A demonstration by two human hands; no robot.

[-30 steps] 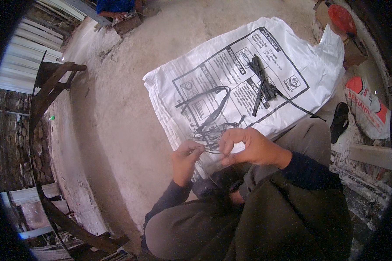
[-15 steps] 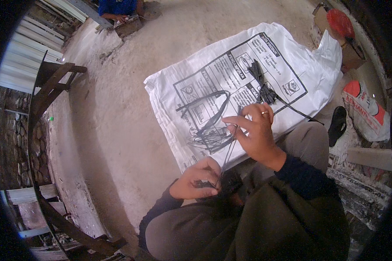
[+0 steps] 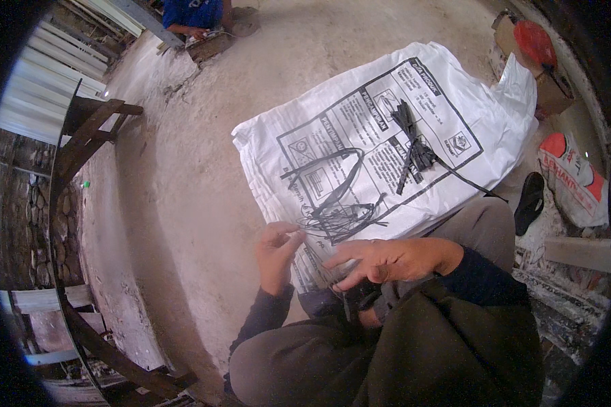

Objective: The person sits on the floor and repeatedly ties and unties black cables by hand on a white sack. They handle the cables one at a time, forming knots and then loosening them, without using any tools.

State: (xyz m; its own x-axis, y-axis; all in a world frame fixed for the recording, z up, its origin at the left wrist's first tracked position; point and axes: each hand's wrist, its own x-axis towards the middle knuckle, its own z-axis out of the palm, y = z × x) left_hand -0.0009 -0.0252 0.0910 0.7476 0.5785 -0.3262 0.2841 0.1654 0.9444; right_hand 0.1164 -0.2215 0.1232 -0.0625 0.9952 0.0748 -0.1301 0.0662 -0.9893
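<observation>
A white woven sack [image 3: 258, 163] with black print lies flat on the ground before me. On it rest a loose tangle of thin black strips [image 3: 336, 217], a wider bent black strip [image 3: 346, 180] and a knotted bundle of black strips [image 3: 417, 152]. My left hand [image 3: 276, 256] is raised at the sack's near left edge, its fingertips pinched together; anything between them is too thin to make out. Over the near edge my right hand [image 3: 394, 261] reaches left, index finger and thumb apart, with no held thing visible. Faint thin strands show between the hands.
At right are a black sandal [image 3: 529, 203], a red-and-white sack [image 3: 574, 180] and a cardboard box [image 3: 553, 95] with a red item [image 3: 535, 42]. A dark wooden frame [image 3: 81, 149] stands left. Far off, a person in blue [image 3: 193, 15] works at a block.
My left hand has risen and moved forward to the sack's edge. My right hand has dropped toward me, its fingers now spread. The dark strip stretched between them is no longer clearly seen.
</observation>
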